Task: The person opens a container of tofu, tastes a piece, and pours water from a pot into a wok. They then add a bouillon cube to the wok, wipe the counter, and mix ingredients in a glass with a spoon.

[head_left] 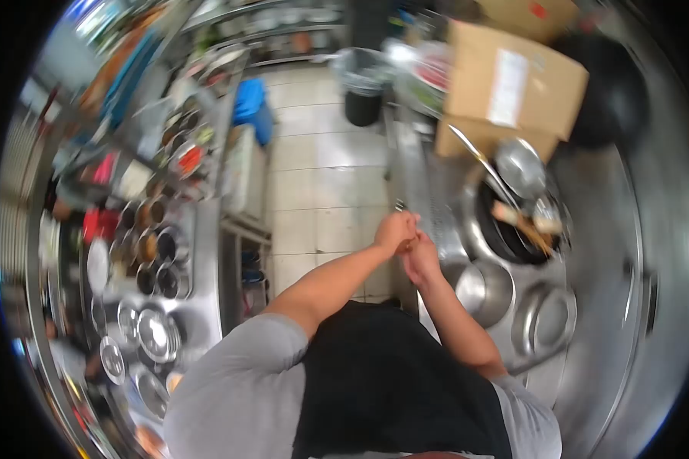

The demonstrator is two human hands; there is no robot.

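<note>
My left hand (396, 232) and my right hand (420, 262) meet in front of my black apron (398, 375), by the front edge of the steel cooking counter (436, 203). The fingers of my left hand are curled in. Just past them shows a small dark, shiny tip (400, 205); what it belongs to cannot be made out. My right hand is bent with its fingers closed against the left, and whatever lies between the two is hidden. Nearest on the right stands a steel pot (494, 291).
On the right counter, a dark wok (488, 229) holds a large ladle (519, 168) and a bamboo brush (540, 239). Beyond are a cardboard box (467, 69) and a black bin (362, 107). Metal containers (172, 283) crowd the left counter; a tiled aisle (302, 183) runs between.
</note>
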